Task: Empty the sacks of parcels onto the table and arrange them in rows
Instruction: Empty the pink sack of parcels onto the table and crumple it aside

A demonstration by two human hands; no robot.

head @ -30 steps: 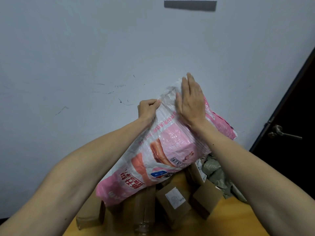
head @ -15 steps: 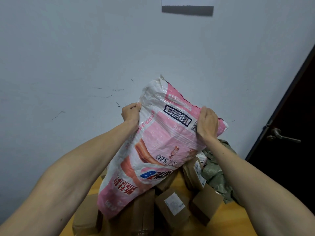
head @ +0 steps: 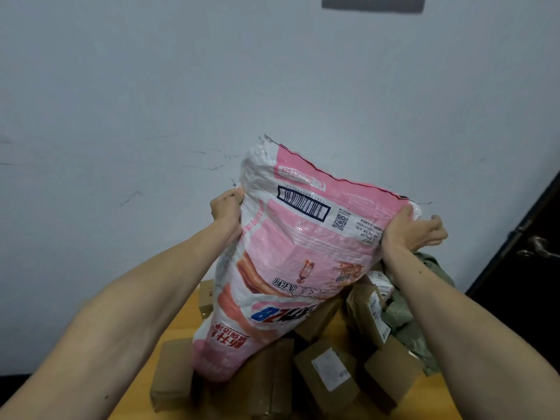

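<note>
As I watch from beside it, wall (head: 151,86): the biggest thing here, pale matt paint with thin dark scuffs, unchanged.
Door (head: 530,283): dark, at the far right, with a metal lever handle (head: 536,248); it plays no part.
Table (head: 181,325): smooth, warm yellow wood, mostly buried under the pile.
Sack (head: 303,253): woven plastic, pink and white, glossy and crinkled, its print upside down and a barcode (head: 303,203) near the top. A second ago it lay slumped and tilted over the pile. Now it stands taller and steeper, closed end uppermost, lower end down in the pile. I judge this to be the tipping-out itself. Its mouth is hidden, so I cannot tell whether anything is left inside.
Parcels (head: 327,371): brown cardboard boxes, square-edged and taped, some with white labels, jumbled at all angles on the table around the sack's foot. No rows yet; sorting waits on the sack coming away.
Green bags (head: 406,313): soft, rumpled and limp, behind the boxes to the right.
Right hand (head: 409,230): flat on the sack's top a second ago, now clamped round the upper right corner with the thumb on the front.
Left hand (head: 225,209): fisted on the upper left edge, bunching the weave, higher than before.
</note>
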